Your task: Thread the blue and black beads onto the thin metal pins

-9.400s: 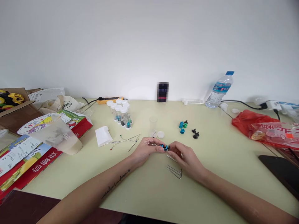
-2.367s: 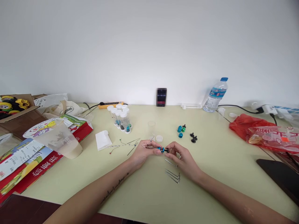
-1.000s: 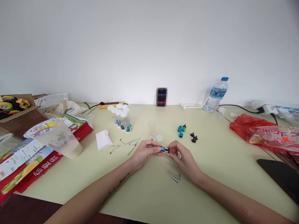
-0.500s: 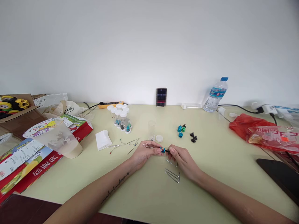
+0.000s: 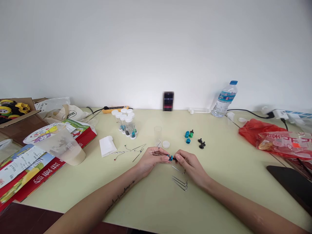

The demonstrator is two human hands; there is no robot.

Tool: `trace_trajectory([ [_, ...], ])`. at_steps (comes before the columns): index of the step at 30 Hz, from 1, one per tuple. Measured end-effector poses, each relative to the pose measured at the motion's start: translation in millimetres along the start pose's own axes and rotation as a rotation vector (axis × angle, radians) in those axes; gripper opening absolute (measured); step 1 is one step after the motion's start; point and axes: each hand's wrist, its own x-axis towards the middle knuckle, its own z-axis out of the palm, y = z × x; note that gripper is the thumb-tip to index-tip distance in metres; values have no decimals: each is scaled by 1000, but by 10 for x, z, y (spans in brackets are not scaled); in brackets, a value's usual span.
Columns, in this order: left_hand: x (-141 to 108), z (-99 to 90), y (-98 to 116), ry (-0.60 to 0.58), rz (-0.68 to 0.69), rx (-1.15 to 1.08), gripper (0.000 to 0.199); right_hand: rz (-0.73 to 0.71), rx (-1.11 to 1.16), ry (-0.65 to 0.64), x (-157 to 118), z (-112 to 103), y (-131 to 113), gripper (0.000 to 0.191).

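Pale green tabletop (image 5: 146,201) runs back from the fingers to a white wall (image 5: 117,52), where a phone with a blurred screen (image 5: 168,101) stands upright straight beyond them. Thumb and fingers of the left hand (image 5: 153,158) pinch a small blue piece (image 5: 171,158), with thin metal rods (image 5: 153,153) also in that grasp. The right hand (image 5: 187,161) pinches a black piece (image 5: 175,159) between thumb and forefinger, end to end with the blue one; how far they join is hidden. Just beyond the fingertips are a clear tube (image 5: 158,131) and a white cap (image 5: 166,144). Bent metal pins (image 5: 179,184) lie nearer the camera than the right fingers; past those fingers, to the right, are blue and green pieces (image 5: 188,134) and black studs (image 5: 201,144). Left of the left fingers are loose picks (image 5: 138,150), a white packet (image 5: 107,146) and, farther back, capped tubes (image 5: 129,125).
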Motion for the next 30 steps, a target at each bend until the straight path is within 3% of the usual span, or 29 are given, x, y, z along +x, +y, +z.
trace_trajectory([
  [8, 11, -16, -3, 36, 22, -35, 27, 12, -1, 47, -1, 24, -3, 23],
  [14, 0, 1, 12, 32, 24, -33, 27, 7, -2, -24, 1, 1, -12, 36],
  [22, 18, -21, 4, 40, 31, -22, 30, 5, -21, 40, -4, 27, 39, 16],
  [30, -4, -19, 6, 6, 56, 67, 25, -3, -43, -33, -1, -2, -4, 41],
])
